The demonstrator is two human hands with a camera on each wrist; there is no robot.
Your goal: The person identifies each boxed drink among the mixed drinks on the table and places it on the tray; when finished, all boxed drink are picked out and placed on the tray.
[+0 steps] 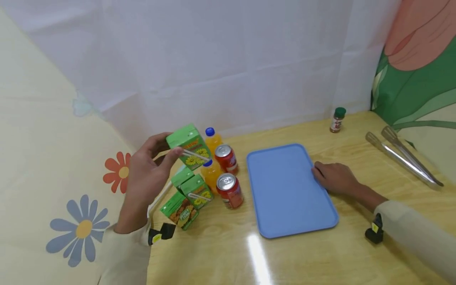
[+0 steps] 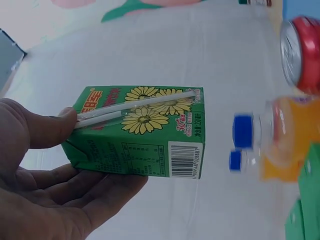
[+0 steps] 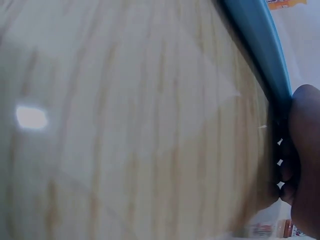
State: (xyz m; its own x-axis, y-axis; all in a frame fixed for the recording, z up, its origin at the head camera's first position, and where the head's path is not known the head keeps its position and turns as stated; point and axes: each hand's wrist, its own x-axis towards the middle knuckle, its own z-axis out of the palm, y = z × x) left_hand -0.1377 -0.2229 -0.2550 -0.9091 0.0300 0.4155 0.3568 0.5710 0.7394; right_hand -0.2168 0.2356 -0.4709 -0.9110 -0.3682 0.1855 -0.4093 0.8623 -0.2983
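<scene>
My left hand (image 1: 147,172) holds up a green drink carton (image 1: 192,144) with yellow flowers on it, level with the bottle tops. In the left wrist view the thumb presses the front beside the white straw (image 2: 135,107), and the fingers lie under the carton. Several more green drink cartons (image 1: 199,192) stand on the table just below. My right hand (image 1: 335,178) grips the right edge of a blue tray (image 1: 288,190). The right wrist view shows the thumb on the tray rim (image 3: 272,55) and the fingers curled beneath it.
Two red cans (image 1: 230,194) and two orange drink bottles (image 1: 213,140) with blue caps stand between the cartons and the tray. A green-lidded spice jar (image 1: 337,120) stands at the back right. Metal tongs (image 1: 402,158) lie on the right, and a white cloth (image 1: 231,59) hangs behind the table.
</scene>
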